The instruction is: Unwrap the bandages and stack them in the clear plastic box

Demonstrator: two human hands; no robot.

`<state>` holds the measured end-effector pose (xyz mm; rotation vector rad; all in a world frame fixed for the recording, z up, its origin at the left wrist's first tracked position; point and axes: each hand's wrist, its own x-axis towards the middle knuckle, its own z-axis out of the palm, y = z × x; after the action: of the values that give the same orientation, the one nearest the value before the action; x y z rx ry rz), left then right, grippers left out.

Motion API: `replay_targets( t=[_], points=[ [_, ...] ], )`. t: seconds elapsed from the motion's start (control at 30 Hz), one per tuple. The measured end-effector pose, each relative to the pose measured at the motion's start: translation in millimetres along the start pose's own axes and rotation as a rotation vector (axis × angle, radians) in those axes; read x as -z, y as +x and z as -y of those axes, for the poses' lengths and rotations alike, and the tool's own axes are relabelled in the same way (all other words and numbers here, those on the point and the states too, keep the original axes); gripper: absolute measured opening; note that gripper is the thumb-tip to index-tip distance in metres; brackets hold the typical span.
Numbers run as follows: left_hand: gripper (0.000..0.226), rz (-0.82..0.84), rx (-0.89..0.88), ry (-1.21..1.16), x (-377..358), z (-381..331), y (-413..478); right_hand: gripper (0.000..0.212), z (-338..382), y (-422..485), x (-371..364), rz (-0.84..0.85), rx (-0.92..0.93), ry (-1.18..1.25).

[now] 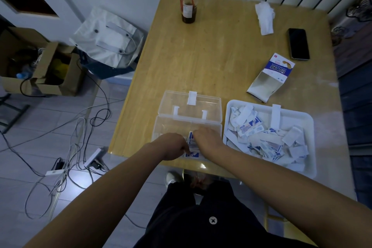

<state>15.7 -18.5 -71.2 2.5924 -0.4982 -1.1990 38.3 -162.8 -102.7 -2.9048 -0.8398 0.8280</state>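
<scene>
The clear plastic box (171, 125) lies open near the table's front edge, its lid (191, 104) folded back. Both my hands are over its front half. My left hand (173, 145) and my right hand (207, 137) are curled, and between them shows a blue-and-white wrapped bandage (191, 139). Each hand seems to pinch it, though the fingertips are hidden. Another blue-and-white bandage (192, 154) lies in the box under my left hand. To the right stands a white tray (310, 127) piled with several wrapped bandages and torn wrappers (267, 141).
A torn bandage carton (269, 76) lies behind the tray, with a black phone (299, 43) and a crumpled tissue (264, 16) beyond. A plastic cup with a red straw (189, 6) stands at the table's far edge. Cables, a bag and a cardboard box cover the floor on the left.
</scene>
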Motion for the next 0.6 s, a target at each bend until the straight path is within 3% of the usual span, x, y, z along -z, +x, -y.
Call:
replay_targets(
  t=[0.2,0.6],
  points=[
    [0.039,-0.008,0.011,-0.016,-2.0,0.4,-0.3,0.022,0.8,-6.1,-2.1,-0.008,0.032,-0.129],
    [0.040,0.001,0.003,-0.066,-5.4,4.1,-1.4,0.024,4.1,1.6,-5.7,-0.043,-0.004,-0.089]
  ],
)
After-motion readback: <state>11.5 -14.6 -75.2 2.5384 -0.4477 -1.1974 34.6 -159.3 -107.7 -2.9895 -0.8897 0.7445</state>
